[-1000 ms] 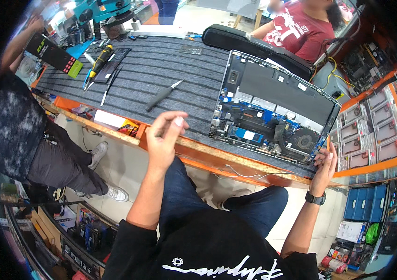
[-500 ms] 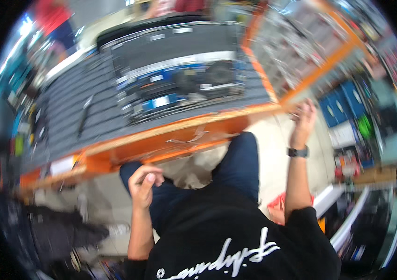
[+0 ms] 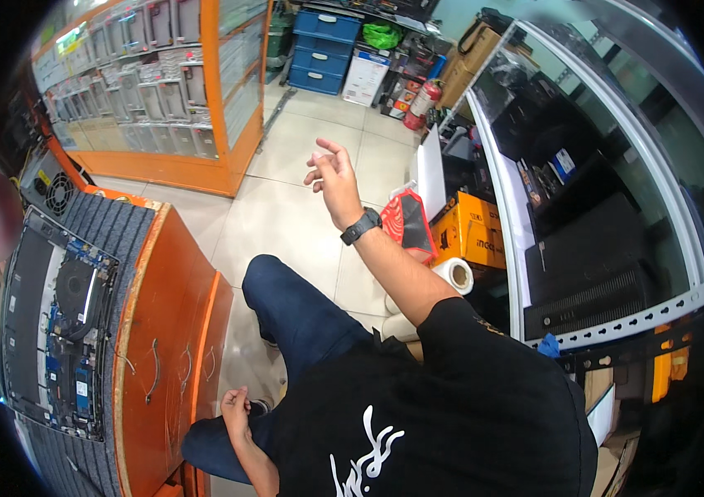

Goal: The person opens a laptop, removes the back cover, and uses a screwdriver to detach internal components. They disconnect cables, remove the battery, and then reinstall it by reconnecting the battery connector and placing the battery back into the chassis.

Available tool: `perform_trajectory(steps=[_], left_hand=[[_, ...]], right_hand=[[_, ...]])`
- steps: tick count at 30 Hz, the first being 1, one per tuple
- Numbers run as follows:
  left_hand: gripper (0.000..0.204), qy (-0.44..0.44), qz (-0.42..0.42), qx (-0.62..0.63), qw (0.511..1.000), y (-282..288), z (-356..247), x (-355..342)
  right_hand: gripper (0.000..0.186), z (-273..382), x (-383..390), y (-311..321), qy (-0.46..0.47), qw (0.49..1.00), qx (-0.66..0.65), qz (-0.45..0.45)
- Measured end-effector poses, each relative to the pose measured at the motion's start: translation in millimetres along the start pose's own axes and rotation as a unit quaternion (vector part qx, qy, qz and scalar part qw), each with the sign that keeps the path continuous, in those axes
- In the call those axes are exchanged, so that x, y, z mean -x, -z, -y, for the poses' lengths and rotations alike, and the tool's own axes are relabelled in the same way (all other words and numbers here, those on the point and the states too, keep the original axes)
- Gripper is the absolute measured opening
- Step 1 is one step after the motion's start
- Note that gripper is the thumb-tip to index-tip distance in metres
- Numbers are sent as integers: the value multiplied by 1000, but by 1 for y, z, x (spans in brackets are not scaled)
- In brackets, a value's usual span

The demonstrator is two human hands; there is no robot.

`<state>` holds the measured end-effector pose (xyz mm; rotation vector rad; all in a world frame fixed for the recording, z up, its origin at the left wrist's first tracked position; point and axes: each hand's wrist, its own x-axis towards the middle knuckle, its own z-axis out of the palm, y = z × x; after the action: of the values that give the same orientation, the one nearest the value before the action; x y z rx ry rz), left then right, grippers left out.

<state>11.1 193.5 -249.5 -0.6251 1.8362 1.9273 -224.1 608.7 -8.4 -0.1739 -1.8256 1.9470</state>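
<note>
My right hand (image 3: 333, 178) is raised over the tiled floor, a watch on its wrist. Its fingers are apart and loosely bent, and nothing is in them. Low by my left thigh, my left hand (image 3: 237, 414) rests with slackly curled fingers and no object visible in it. An opened laptop (image 3: 58, 331) lies on the ribbed grey mat (image 3: 124, 224) of the workbench at the left. Its fan, blue circuit boards and black battery are exposed. Neither hand touches it.
An orange drawer front (image 3: 157, 348) with wire handles stands beside my legs. Beyond it is an orange-framed glass display case (image 3: 232, 99). Blue drawers (image 3: 319, 58) and a fire extinguisher (image 3: 424, 103) stand at the back. Metal shelving (image 3: 617, 331) with black computer cases fills the right.
My view and body have turned right, so the bench and laptop now sit at the left edge and the shelving shows fully. Both hands still appear without objects.
</note>
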Motion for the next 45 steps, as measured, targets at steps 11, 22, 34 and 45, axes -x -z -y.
perform_trajectory(steps=[11,22,34,45], left_hand=[[23,-19,-44,26,999,1,15,-17],[28,-31,-24,7,999,5,-2,-7],[22,132,78,-94,984,11,50,-36],[30,-21,183,-274,944,42,-132,35]], right_hand=[[40,31,-12,56,15,998,-59,-32],[30,-50,19,-9,-112,982,-26,146],[60,-144,54,-69,-222,839,267,419],[45,-30,82,64,-268,750,490,353]])
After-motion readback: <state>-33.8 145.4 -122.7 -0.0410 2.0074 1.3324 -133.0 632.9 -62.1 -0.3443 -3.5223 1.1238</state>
